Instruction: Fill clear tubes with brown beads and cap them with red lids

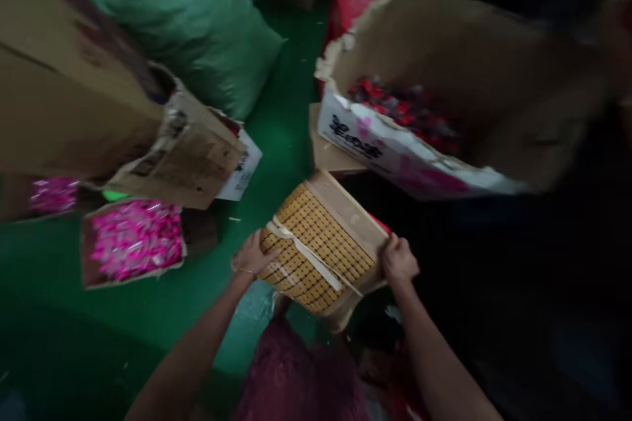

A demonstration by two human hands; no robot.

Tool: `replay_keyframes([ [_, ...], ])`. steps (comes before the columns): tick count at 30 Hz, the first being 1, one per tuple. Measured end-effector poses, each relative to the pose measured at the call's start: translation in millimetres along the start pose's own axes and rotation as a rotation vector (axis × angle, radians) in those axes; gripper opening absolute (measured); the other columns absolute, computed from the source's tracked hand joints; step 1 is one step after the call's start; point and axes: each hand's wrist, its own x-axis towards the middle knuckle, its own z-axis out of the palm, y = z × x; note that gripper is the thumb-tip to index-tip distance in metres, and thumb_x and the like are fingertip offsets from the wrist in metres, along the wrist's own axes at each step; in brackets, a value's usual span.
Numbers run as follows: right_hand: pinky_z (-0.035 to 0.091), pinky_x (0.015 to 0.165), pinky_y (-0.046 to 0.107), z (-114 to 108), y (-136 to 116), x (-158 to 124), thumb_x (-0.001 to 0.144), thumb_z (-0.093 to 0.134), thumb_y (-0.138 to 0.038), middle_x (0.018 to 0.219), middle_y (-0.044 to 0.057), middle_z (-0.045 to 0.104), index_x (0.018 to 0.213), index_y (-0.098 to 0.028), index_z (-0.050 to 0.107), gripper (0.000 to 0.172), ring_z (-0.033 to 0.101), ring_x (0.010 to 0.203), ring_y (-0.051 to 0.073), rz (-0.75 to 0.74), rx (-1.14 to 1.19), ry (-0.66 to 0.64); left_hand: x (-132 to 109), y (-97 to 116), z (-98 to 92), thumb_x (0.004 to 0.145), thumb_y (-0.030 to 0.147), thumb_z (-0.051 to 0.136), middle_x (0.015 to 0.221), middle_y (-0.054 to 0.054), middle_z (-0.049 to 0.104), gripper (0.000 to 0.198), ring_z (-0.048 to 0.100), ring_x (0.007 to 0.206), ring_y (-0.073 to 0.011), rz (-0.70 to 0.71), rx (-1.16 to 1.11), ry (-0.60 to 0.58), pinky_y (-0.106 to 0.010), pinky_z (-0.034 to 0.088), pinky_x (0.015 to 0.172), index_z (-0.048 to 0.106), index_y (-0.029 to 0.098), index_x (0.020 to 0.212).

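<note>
Evidently, the left hand (251, 254) and right hand (399, 260) grip the tiled mat (328, 231) at opposite edges, above the green floor (280, 138); it should handle stiff and fairly light (slick tiles (302, 210), perhaps), with the pale border (349, 212) the surer hold.

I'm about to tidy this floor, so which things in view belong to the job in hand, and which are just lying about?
Job in hand, it seems:
yellow mat, held by the left hand and right hand
pale ribbon across it

Probably just lying about, untouched:
green sack
box with pink packets
white box with red pieces
brown box
</note>
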Motion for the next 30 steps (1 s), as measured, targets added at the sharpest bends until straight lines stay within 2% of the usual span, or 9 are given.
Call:
replay_keyframes([
  [4,0.038,0.06,0.031,-8,8,17,0.086,0.044,-0.038,0.072,0.017,0.061,0.062,-0.014,0.059,0.037,0.058,0.077,0.027,-0.241,-0.121,0.011,-5,14,-3.8,0.071,0.066,0.049,0.141,-0.013,0.037,0.084,0.035,0.13,-0.0294,-0.08,-0.087,-0.028,-0.039,0.031,0.104,0.032,0.019,0.138],
  [6,0.037,0.058,0.031,-4,9,25,0.085,0.045,-0.037,0.081,0.019,0.063,0.063,-0.013,0.061,0.037,0.058,0.079,0.029,-0.345,-0.155,0.074,-2,20,-10.6,0.072,0.069,0.045,0.141,-0.012,0.038,0.081,0.036,0.128,-0.0306,-0.058,-0.111,-0.058,-0.042,0.034,0.102,0.033,0.022,0.138],
  [9,0.032,0.051,0.029,3,8,28,0.089,0.036,-0.038,0.086,0.02,0.064,0.076,-0.01,0.067,0.043,0.058,0.069,0.025,-0.227,-0.101,0.102,7,47,-19.3,0.071,0.068,0.047,0.147,-0.012,0.026,0.083,0.026,0.134,-0.0323,0.111,0.012,-0.01,-0.049,0.027,0.105,0.03,0.023,0.14],
  [13,0.032,0.052,0.028,6,7,39,0.09,0.031,-0.036,0.075,0.02,0.065,0.077,-0.008,0.069,0.049,0.057,0.062,0.022,-0.176,0.005,0.007,39,139,-14.9,0.069,0.062,0.056,0.152,-0.009,0.013,0.085,0.01,0.139,-0.0317,0.616,0.214,0.042,-0.053,0.01,0.11,0.031,0.024,0.14],
  [16,0.034,0.055,0.027,7,12,57,0.091,0.03,-0.037,0.074,0.018,0.066,0.076,-0.008,0.069,0.05,0.058,0.064,0.02,-0.228,0.022,-0.036,62,220,1.1,0.071,0.062,0.053,0.146,-0.01,0.031,0.074,0.015,0.138,-0.0313,0.863,0.327,-0.09,-0.055,0.007,0.109,0.042,0.022,0.133],
  [19,0.035,0.056,0.026,9,19,77,0.091,0.031,-0.038,0.075,0.017,0.067,0.077,-0.009,0.069,0.05,0.059,0.065,0.019,-0.255,0.052,-0.08,71,273,20.8,0.079,0.06,0.042,0.12,-0.012,0.059,0.057,0.037,0.127,-0.031,0.869,0.485,-0.237,-0.056,0.011,0.107,0.061,0.018,0.112],
  [22,0.036,0.056,0.024,13,22,96,0.09,0.034,-0.039,0.073,0.013,0.068,0.075,-0.011,0.07,0.048,0.058,0.063,0.017,-0.265,0.099,-0.136,72,294,36.5,0.08,0.061,0.038,0.104,-0.013,0.066,0.058,0.056,0.104,-0.0287,0.862,0.525,-0.216,-0.055,0.022,0.101,0.066,0.015,0.1],
  [26,0.036,0.054,0.022,22,24,123,0.09,0.035,-0.04,0.07,0.011,0.068,0.074,-0.011,0.07,0.048,0.057,0.061,0.014,-0.258,0.178,-0.191,81,311,50.1,0.078,0.064,0.036,0.1,-0.015,0.066,0.062,0.058,0.099,-0.0291,0.797,0.55,-0.202,-0.05,0.031,0.095,0.068,0.014,0.096],
  [30,0.036,0.054,0.021,36,26,148,0.086,0.043,-0.036,0.072,0.012,0.068,0.074,-0.009,0.071,0.041,0.059,0.063,0.015,-0.245,0.244,-0.215,90,338,69.0,0.076,0.067,0.035,0.096,-0.017,0.067,0.068,0.058,0.099,-0.0306,0.637,0.636,-0.277,-0.049,0.029,0.098,0.07,0.012,0.091],
])
